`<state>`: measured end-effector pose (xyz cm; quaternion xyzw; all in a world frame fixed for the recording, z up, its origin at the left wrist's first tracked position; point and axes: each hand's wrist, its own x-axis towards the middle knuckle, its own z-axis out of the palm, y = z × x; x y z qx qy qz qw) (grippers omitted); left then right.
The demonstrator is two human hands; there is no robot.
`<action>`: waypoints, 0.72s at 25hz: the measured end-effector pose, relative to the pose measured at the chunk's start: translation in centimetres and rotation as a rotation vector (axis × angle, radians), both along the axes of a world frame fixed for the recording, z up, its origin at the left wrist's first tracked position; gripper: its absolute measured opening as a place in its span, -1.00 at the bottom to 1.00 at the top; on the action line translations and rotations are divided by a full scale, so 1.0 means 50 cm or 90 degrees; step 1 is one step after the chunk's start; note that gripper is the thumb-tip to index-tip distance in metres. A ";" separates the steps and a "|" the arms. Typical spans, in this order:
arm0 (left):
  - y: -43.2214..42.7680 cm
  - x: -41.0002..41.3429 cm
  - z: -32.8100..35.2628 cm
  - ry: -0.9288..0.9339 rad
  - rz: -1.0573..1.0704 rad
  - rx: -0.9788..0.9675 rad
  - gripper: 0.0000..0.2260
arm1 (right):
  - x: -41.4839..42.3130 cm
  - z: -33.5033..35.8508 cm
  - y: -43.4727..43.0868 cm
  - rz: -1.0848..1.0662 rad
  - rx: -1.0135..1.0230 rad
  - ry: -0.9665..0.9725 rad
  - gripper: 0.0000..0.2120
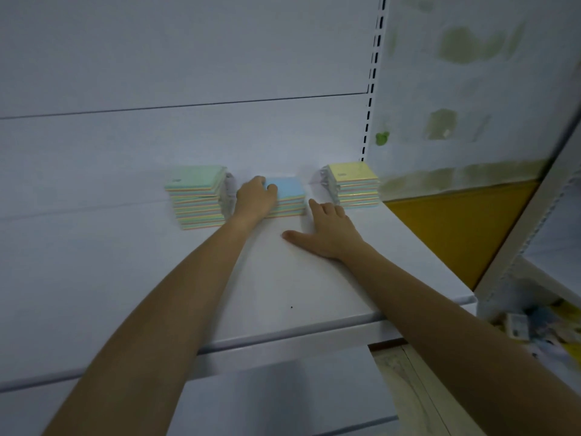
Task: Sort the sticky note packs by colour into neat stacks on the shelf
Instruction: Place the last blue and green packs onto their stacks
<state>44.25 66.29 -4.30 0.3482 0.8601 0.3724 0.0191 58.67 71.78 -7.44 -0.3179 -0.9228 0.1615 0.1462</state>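
Observation:
Three stacks of sticky note packs stand at the back of the white shelf (301,287). The green-topped stack (196,198) is on the left, the blue-topped stack (287,198) in the middle, the yellow-topped stack (355,185) on the right. My left hand (255,198) grips the left side of the blue stack, thumb on its top pack and fingers hidden behind. My right hand (323,231) lies flat on the shelf just right of the blue stack, fingers straight, index tip near its right edge.
The shelf's back panel rises behind the stacks, with a slotted upright (371,89) to the right. The shelf ends at the right just past the yellow stack. A lower shelf (534,325) at the right holds several loose small items.

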 end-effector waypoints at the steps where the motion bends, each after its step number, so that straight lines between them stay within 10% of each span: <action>1: -0.006 0.002 0.005 0.022 0.003 0.000 -0.64 | 0.001 0.001 -0.002 -0.003 -0.006 0.022 -0.17; 10: -0.189 -0.008 0.083 0.441 -0.057 -0.032 -0.63 | -0.025 0.055 -0.090 0.092 0.190 0.176 -0.30; 18: -0.590 -0.223 0.056 0.443 0.034 -0.268 -0.57 | -0.258 0.090 -0.399 0.288 0.244 0.071 -0.39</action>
